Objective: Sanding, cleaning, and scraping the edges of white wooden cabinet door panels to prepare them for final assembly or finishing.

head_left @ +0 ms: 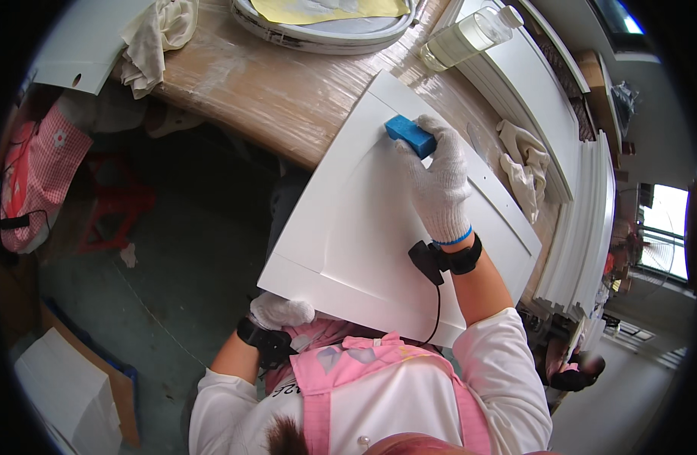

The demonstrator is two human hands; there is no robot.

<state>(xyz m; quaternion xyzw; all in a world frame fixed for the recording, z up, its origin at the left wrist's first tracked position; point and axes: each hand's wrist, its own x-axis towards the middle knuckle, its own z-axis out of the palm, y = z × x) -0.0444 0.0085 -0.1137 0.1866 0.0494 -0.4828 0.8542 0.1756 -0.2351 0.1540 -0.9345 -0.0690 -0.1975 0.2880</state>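
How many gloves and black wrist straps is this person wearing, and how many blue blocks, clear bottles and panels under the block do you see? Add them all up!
White gloves: 2
Black wrist straps: 2
Blue block: 1
Clear bottle: 1
White panel under the block: 1
Total: 7

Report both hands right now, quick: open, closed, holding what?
Left hand: gloved, at the white panel's near-left corner; whether it grips cannot be told.
Right hand: closed on the blue block, over the panel.
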